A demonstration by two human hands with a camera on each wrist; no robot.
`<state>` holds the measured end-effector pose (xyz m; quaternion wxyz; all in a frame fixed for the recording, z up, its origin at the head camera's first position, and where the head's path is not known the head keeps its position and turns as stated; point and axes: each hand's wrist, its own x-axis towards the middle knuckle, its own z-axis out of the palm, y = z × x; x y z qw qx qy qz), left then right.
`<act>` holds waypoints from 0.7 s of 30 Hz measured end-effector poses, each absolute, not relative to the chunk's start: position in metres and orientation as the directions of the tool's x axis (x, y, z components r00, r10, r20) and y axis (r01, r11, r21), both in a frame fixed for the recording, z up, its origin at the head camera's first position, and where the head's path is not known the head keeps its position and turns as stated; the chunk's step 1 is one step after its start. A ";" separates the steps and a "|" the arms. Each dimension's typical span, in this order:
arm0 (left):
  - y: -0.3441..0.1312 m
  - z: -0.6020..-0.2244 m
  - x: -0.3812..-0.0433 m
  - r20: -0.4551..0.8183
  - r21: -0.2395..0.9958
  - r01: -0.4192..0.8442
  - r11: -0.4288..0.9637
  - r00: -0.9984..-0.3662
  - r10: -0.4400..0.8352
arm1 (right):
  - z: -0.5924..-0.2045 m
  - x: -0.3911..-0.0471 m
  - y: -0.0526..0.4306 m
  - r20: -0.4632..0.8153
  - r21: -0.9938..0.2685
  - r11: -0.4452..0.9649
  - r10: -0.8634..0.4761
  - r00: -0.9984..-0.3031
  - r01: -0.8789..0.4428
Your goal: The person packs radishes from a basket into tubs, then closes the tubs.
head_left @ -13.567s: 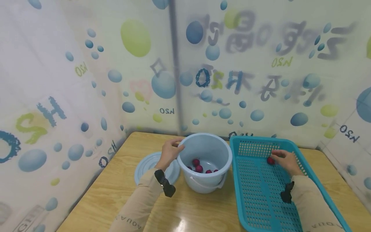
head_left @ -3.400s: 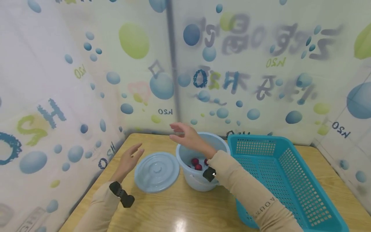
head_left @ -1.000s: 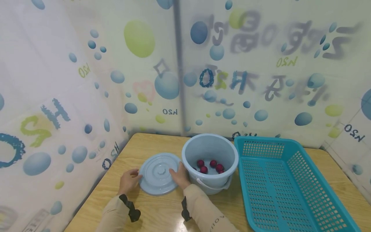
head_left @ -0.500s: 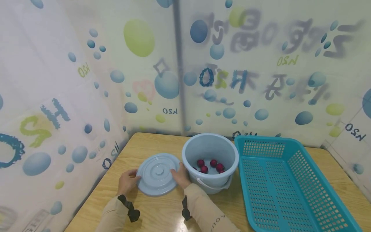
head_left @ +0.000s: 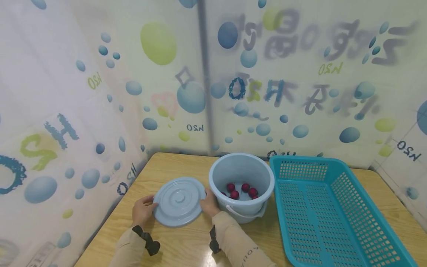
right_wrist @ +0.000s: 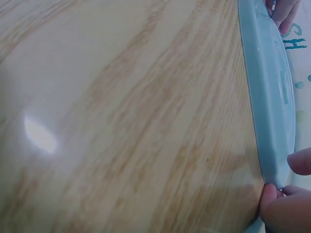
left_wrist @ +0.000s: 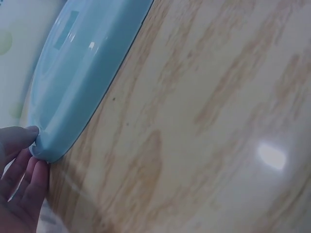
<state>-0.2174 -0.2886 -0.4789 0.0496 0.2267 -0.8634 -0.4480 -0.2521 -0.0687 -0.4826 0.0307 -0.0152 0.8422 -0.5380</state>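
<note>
A round light-blue lid (head_left: 179, 201) is held a little above the wooden table (head_left: 186, 244), tilted, with both hands on its rim. My left hand (head_left: 142, 210) pinches the left edge; its fingers (left_wrist: 22, 165) curl round the lid's rim (left_wrist: 73, 102). My right hand (head_left: 209, 203) grips the right edge, and its fingers (right_wrist: 279, 204) pinch the lid (right_wrist: 269, 97). Just right of the lid stands an open light-blue bucket (head_left: 241, 170) with several dark red balls (head_left: 241, 190) at its bottom.
A turquoise perforated basket (head_left: 325, 211) sits to the right of the bucket, reaching to the front right. A bubble-patterned curtain wall (head_left: 100, 92) closes in the table on the left and at the back. Bare wood table lies in front (left_wrist: 218, 121).
Both hands have taken the lid by its edges and raised it off the table, drawing it slightly left and toward me. The bucket and basket have stayed put.
</note>
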 end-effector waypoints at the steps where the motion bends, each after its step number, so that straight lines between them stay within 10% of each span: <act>1: -0.289 -0.479 -0.218 -0.113 0.797 -0.346 0.495 -0.891 -0.440 | -0.481 -0.252 -0.069 -0.045 -0.906 0.423 -0.056 -0.997 0.017; 21: -0.288 -0.485 -0.224 -0.091 0.795 -0.360 0.488 -0.866 -0.491 | -0.480 -0.252 -0.071 -0.075 -0.913 0.405 -0.049 -0.996 0.049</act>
